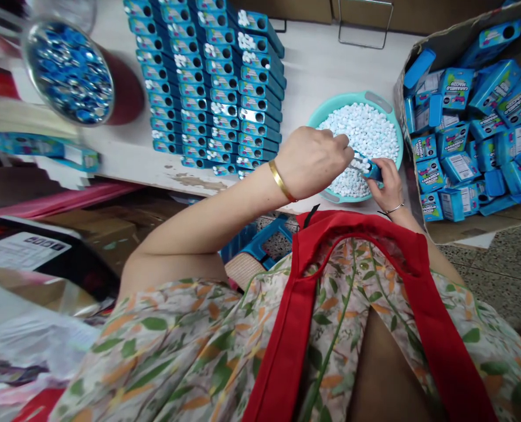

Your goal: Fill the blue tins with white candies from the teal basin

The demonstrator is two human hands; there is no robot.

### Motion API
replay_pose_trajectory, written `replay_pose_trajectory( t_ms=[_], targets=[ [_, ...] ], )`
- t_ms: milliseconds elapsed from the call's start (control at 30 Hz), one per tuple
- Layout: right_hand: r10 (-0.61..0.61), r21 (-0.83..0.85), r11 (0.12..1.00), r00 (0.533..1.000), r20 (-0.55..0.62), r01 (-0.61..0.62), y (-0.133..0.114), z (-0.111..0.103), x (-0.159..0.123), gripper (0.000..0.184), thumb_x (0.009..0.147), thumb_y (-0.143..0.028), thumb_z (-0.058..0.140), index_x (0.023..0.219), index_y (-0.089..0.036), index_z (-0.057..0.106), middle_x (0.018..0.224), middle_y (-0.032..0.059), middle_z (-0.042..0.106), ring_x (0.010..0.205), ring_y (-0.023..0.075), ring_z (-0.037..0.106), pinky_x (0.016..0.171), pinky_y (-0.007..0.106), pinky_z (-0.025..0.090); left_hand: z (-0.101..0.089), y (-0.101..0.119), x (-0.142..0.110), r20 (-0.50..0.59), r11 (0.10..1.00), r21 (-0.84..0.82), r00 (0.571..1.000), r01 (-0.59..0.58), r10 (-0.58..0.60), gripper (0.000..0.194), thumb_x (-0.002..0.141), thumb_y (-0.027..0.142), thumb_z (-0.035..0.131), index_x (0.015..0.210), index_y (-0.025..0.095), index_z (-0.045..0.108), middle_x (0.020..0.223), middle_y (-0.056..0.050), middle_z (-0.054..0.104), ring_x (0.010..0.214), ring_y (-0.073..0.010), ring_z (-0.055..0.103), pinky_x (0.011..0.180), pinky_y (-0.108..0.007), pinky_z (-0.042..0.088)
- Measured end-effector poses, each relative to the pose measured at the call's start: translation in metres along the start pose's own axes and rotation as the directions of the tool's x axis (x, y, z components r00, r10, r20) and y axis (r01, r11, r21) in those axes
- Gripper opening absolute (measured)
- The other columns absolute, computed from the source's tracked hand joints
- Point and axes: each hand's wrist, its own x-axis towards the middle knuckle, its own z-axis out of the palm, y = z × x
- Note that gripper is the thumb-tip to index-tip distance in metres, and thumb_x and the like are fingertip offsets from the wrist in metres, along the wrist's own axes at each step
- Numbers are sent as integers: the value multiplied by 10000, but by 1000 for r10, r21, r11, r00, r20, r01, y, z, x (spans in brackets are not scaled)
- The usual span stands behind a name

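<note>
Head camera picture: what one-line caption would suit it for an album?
Left hand and right hand fill a small blue box over a teal basin of white candies.

Your teal basin [390, 105] brims with white pellets [363, 132]. The little box [372, 170] in your hands is bright blue, same as the stacked rows of blue boxes [207, 82] on the white table [322, 64]. Blue caps fill the shiny bowl [69, 70] far left. Your dress [176, 351] shows green and orange leaves, red apron straps [295, 328] over it, gold bangle [281, 181] on your wrist.

Stacked rows of blue boxes [207, 88], round tin of blue caps [69, 73], cardboard carton [457, 228].
</note>
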Motion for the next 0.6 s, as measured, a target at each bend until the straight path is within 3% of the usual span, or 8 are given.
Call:
replay_pose_trajectory(
  t_ms=[100, 167, 267, 333, 433, 500, 600],
  targets=[
    [15, 6, 1000, 1000, 24, -15, -1, -2, 0, 405, 1030, -462, 563, 1367, -252, 644, 1264, 155, 750, 1215, 343, 708, 1077, 617, 633, -4, 1, -5, 20, 999, 40, 999, -29, 29, 390, 1065, 172, 379, 1077, 173, 769, 1036, -137, 729, 1053, -301, 720, 895, -434, 544],
    [43, 6, 999, 998, 41, -43, -1, -5, 0, 420, 1034, -487, 555, 1368, -252, 651, 1281, 157, 751, 1232, 349, 705, 1095, 627, 624, -4, -5, -9, -23, 998, 44, 999, -36, 37, 361, 1074, 236, 413, 1115, 205, 771, 1044, -129, 736, 1041, -305, 719, 871, -444, 554],
    [75, 9, 997, 996, 54, -76, -2, -11, 0, 426, 1033, -523, 559, 1355, -265, 666, 1295, 152, 758, 1242, 359, 708, 1118, 637, 612, 12, -37, -16, -136, 999, -1, 989, 53, -53, 286, 1055, 368, 519, 1176, 286, 765, 1042, -107, 745, 1063, -316, 714, 869, -457, 564],
    [87, 4, 996, 995, 38, -88, -2, -16, 0, 435, 1034, -557, 572, 1349, -275, 675, 1298, 145, 763, 1245, 359, 713, 1124, 629, 612, 38, -68, -18, -159, 988, -49, 975, 149, -156, 262, 1033, 406, 555, 1159, 306, 762, 1009, -110, 745, 1069, -327, 717, 863, -456, 562],
    [112, -1, 994, 994, -17, -112, 1, -22, -2, 472, 1023, -624, 610, 1332, -274, 678, 1266, 134, 766, 1212, 348, 728, 1090, 605, 635, 95, -103, -11, -45, 958, -79, 959, 274, -278, 218, 984, 385, 612, 1077, 247, 753, 983, -139, 749, 1055, -354, 729, 838, -441, 541],
    [137, 7, 991, 989, -58, -137, 6, -24, -5, 495, 1010, -646, 644, 1325, -265, 671, 1244, 127, 760, 1181, 337, 737, 1057, 590, 650, 133, -107, 3, 59, 944, -77, 947, 320, -316, 201, 971, 342, 632, 1082, 215, 741, 1091, -171, 771, 1079, -359, 730, 837, -427, 523],
    [188, 43, 982, 976, -108, -184, 14, -27, -10, 534, 995, -641, 689, 1349, -244, 646, 1243, 118, 741, 1166, 315, 737, 1042, 568, 658, 174, -83, 33, 131, 939, -121, 943, 322, -306, 263, 1016, 284, 577, 1220, 193, 716, 1320, -196, 756, 1175, -344, 717, 881, -420, 509]
  ],
)
